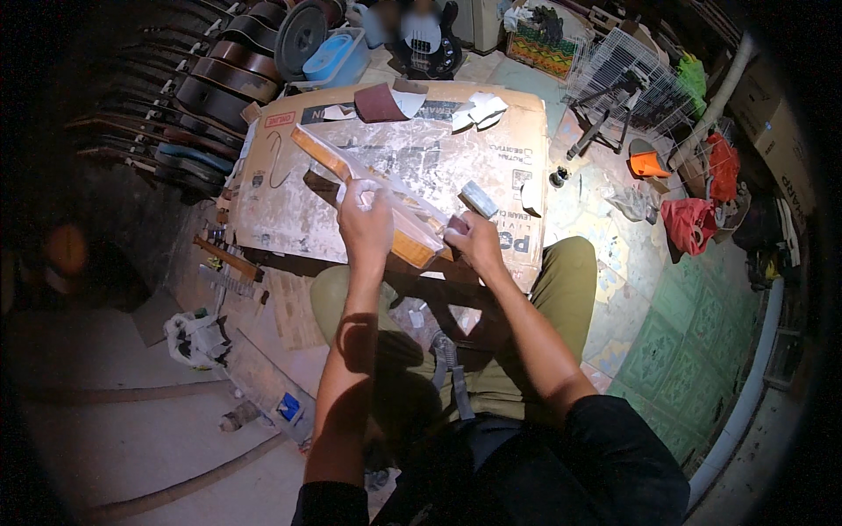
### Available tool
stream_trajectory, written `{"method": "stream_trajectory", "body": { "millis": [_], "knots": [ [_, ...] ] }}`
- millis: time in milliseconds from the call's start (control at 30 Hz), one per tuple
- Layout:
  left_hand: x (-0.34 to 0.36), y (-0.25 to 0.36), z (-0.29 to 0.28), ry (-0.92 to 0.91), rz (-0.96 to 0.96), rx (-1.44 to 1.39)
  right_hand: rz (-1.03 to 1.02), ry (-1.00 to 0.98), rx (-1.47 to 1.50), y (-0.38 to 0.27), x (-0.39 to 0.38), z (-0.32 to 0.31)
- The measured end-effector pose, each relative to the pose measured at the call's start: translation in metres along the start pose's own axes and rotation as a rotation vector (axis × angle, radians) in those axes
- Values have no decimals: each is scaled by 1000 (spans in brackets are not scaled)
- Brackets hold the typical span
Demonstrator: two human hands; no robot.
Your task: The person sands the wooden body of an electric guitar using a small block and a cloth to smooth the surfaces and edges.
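Observation:
A long, curved wooden piece [410, 249], like a guitar body, is tilted over the cardboard. Its side is orange-brown and its face is dusted white. My left hand [365, 219] is closed round its middle, with the thumb over the upper edge. At its near right end, my right hand [474, 243] has its fingers pinched together against the wood. Whatever small thing may be in that pinch is hidden. A grey block [478, 200] lies just beyond my right hand on the cardboard [263, 210].
Brown sandpaper [379, 103] and torn white paper [480, 112] lie along the cardboard's far side. A row of guitars [219, 83] stands at the far left, a dark bass guitar [424, 44] behind. A black tripod [610, 118] and wire cage [636, 66] stand far right.

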State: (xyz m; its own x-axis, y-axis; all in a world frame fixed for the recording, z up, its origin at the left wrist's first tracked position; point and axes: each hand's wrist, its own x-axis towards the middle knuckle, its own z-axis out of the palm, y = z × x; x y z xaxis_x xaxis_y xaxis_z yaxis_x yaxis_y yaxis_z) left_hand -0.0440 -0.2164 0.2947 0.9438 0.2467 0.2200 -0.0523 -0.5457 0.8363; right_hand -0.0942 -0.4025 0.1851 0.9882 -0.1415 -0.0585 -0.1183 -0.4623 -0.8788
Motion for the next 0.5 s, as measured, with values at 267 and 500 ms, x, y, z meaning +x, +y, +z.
{"method": "stream_trajectory", "body": {
  "millis": [267,500],
  "knots": [
    [1,-7,1,27,-24,-7,-15,-75,22,-5,0,-8],
    [2,5,8,39,-26,42,203,366,244,-5,-8,5]
  ]
}}
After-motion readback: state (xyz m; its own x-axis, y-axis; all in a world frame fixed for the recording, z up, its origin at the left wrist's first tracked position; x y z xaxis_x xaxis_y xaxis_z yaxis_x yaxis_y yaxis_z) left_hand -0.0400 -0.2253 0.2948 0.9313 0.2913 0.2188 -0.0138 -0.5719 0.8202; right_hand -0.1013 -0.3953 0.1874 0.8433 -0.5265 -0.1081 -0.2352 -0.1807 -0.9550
